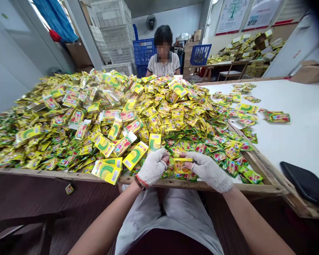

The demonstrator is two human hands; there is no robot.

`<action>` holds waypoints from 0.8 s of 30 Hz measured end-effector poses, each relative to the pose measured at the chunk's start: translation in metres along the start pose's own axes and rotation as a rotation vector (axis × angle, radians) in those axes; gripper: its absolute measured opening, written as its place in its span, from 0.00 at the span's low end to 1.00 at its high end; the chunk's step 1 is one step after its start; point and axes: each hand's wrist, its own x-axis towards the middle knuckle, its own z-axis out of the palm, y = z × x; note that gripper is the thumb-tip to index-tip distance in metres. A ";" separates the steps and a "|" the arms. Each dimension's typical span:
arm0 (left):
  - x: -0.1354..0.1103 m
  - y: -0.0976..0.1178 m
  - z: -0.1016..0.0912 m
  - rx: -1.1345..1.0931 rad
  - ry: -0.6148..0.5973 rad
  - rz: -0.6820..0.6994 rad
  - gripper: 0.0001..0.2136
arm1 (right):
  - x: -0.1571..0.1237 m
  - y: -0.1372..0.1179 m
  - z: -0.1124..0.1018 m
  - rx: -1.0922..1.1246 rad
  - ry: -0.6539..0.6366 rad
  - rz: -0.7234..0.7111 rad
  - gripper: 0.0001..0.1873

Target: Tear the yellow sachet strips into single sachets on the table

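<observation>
Both my hands wear white knit gloves with bare fingertips, close to the table's front edge. My right hand is closed on a small yellow sachet, pinched between thumb and fingers. Left of it, my left hand has its fingers pinched together; what is between them is too hard to make out. A yellow carton with a barcode stands just behind my left hand, and I cannot tell whether they touch. Several more yellow and green cartons lie left of that hand. Green sachets spread around and beneath both hands.
A large heap of sachets and cartons fills the wood-edged table. Across it sits a person in a striped shirt. On the right are a white tabletop and a black phone-like object. Blue crates stand behind.
</observation>
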 end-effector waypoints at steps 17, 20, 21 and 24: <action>-0.030 -0.006 -0.008 0.147 0.099 0.014 0.14 | 0.005 -0.014 0.044 0.102 -0.115 0.116 0.17; -0.031 -0.006 -0.035 0.685 0.339 0.007 0.22 | 0.007 -0.015 0.042 0.084 -0.014 0.141 0.16; -0.031 -0.008 -0.045 0.841 0.384 -0.012 0.25 | 0.007 -0.015 0.041 0.103 0.025 0.146 0.17; -0.029 -0.014 -0.068 1.042 0.354 -0.072 0.19 | 0.005 -0.015 0.040 0.186 0.088 0.201 0.22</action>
